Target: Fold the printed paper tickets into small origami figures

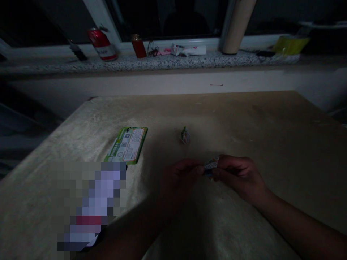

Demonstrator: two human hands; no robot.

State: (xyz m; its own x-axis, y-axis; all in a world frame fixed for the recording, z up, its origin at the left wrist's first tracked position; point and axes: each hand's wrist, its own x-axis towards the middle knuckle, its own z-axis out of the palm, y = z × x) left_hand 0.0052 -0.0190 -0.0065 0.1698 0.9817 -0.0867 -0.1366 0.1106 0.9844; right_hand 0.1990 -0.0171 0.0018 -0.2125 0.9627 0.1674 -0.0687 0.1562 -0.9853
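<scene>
Over the middle of the table, my left hand (181, 180) and my right hand (241, 177) meet at a small printed piece (211, 164), perhaps card or a wrapper. Its surface is pale with dark print and some colour at the edges. Thumb and fingers of both hands pinch it from opposite sides, covering its ends. Just beyond my hands lies another small crumpled or folded piece (184, 136), pale with a green bit on top. The light is dim, and my left fingers are in deep shadow.
A green printed packet or card (132, 145) lies left of my hands, beside a pixelated bright oblong thing (100, 198). Beyond the table (244, 119), the speckled sill (162, 64) bears a red can (102, 45), an orange-red bottle (139, 47), a tan tube (237, 29) and a yellow container (291, 45).
</scene>
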